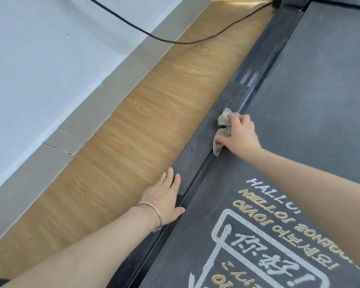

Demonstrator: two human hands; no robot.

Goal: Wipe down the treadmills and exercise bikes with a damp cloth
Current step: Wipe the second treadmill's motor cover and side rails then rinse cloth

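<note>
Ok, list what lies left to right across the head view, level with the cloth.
wall → baseboard → wooden floor → rail grip strip → cloth → right hand → treadmill belt

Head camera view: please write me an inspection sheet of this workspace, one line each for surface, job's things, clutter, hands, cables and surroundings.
Surface: treadmill side rail, dark with a rough pad; the belt beside it carries printed greetings.
Job's things: crumpled beige cloth lies on the side rail, at its inner edge.
Clutter: nothing seen.
Hands: right hand grips the cloth; left hand rests flat at the rail's outer edge, a bracelet on its wrist.
Cables: one black cable runs above the floor toward the treadmill's front.
Surroundings: wood-pattern floor, grey baseboard, white wall.
</note>
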